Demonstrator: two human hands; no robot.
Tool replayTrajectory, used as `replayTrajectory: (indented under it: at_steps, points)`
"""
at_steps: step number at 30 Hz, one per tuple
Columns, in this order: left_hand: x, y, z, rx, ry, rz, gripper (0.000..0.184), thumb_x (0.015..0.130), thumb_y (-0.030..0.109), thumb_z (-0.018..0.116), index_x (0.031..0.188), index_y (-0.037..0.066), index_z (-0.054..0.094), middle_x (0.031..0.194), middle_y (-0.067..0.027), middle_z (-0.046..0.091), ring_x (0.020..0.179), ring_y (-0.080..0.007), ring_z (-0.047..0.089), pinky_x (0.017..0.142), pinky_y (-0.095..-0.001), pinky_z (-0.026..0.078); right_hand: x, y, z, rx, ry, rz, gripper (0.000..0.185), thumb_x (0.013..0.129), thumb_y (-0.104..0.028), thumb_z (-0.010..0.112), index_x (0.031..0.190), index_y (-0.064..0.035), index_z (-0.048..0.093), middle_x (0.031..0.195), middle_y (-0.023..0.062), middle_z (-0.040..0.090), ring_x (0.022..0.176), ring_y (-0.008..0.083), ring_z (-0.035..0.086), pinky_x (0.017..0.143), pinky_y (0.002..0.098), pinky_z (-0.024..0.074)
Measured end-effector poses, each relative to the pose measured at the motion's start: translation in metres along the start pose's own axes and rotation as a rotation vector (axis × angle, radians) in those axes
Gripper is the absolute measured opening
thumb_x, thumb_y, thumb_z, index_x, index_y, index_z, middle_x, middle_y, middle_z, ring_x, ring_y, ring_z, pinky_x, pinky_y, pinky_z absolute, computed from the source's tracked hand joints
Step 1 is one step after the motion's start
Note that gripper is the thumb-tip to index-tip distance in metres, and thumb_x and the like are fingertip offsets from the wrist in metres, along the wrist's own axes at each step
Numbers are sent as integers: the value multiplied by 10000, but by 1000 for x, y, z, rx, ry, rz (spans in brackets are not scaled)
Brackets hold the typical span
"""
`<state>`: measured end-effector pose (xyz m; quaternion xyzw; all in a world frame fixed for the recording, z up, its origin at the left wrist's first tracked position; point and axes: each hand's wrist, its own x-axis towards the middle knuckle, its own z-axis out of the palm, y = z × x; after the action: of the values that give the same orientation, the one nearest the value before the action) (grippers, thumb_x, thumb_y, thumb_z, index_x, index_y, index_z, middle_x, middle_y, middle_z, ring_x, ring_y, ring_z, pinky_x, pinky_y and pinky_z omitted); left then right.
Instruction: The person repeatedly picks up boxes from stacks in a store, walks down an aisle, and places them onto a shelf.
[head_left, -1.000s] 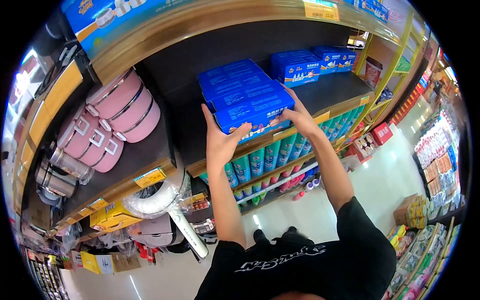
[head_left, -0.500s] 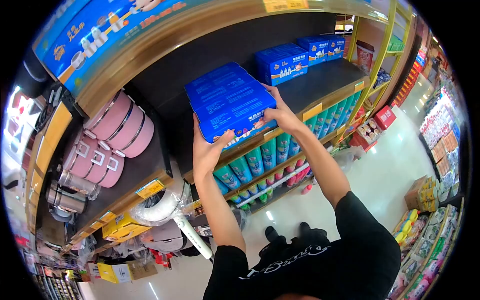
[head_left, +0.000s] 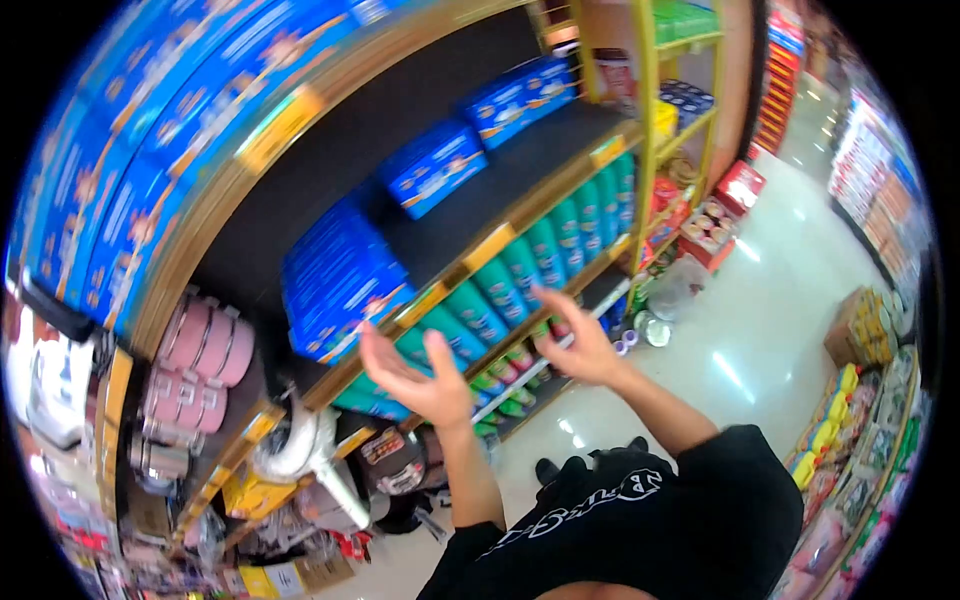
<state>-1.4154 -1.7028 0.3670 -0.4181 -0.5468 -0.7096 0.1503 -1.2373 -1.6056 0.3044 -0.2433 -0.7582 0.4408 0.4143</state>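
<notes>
Left hand [head_left: 425,388] just beside blue cartons [head_left: 338,278], contact unclear; right hand [head_left: 583,347] well clear. Both empty, fingers spread. Cartons on shelf [head_left: 448,240], left of frame centre. Likely light, stiff, slick; grip opposite side walls.

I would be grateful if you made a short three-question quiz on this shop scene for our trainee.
1. What stands in a row one level below the blue boxes nearest the left hand?
2. True or false: the left hand is nearer than the right hand to the pink lunch boxes.
3. Which describes the right hand?
A) Gripping one of the blue boxes
B) Open, with nothing in it
C) Closed into a fist

Key: 1. Tall green-and-blue containers. 2. True. 3. B.
</notes>
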Motion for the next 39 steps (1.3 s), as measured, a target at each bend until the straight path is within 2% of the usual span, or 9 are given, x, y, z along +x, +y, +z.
replayTrajectory:
  at_steps: [6,12,13,17,21,26,30,34,39]
  points:
    - [-179,49,161,-385,-932,-388,774,864,129,733,1469,-30,278,1439,-213,457,1343,-307,446,1132,-427,337,-161,76,-127,50,-74,461,611,836,-150,710,1368,42,479,1321,257,587,1215,356,601,1017,426,484]
    - [-250,116,256,-326,-1559,-9,724,916,314,675,1458,-31,342,1404,-243,490,1271,-365,507,1086,-432,380,-190,64,-240,-28,385,412,312,877,-91,659,1163,27,620,1022,180,719,950,275,708,851,350,548]
    - [-263,120,276,-374,-1598,-52,700,924,332,665,1437,-41,369,1398,-247,488,1278,-372,500,1087,-427,379,-197,75,-259,-97,422,386,204,863,-84,654,1055,-16,654,852,142,718,771,224,707,709,351,548]
    - [-302,103,335,-537,-1740,-144,641,945,390,631,1370,-55,453,1375,-249,495,1268,-378,504,1074,-412,391,-201,96,-301,-165,442,455,124,869,-124,612,975,-62,624,837,191,674,763,417,656,693,429,534]
    - [-329,103,415,-616,-1876,-213,610,951,417,611,1352,-27,491,1308,-223,560,1205,-346,561,1028,-396,433,-198,141,-363,-357,473,507,113,850,-165,596,916,-76,610,831,181,675,761,418,652,662,502,510]
    - [-357,119,546,-624,-2098,-386,638,960,452,600,1385,-8,472,1272,-216,603,1131,-324,612,981,-385,469,-180,192,-474,-561,509,608,153,845,-213,680,934,-98,636,779,139,679,693,374,653,625,437,515]
    - [-379,146,659,-588,-2161,-150,688,964,479,584,1395,-40,448,1297,-240,592,1172,-344,600,992,-394,468,-167,209,-571,-630,708,573,188,852,-250,694,943,-93,646,744,154,679,680,393,655,609,457,515]
    - [-410,185,758,-531,-2271,240,713,961,515,561,1374,-59,466,1325,-278,562,1219,-379,557,1036,-425,428,-180,228,-649,-701,868,698,299,819,-282,742,703,-47,597,638,198,602,573,396,591,525,465,447]
    - [-460,258,846,-621,-2435,457,570,1005,414,524,1346,-41,492,1309,-254,558,1197,-374,560,1010,-413,443,-219,263,-730,-574,1040,856,233,797,-207,682,665,-30,605,694,218,616,617,420,599,558,489,457]
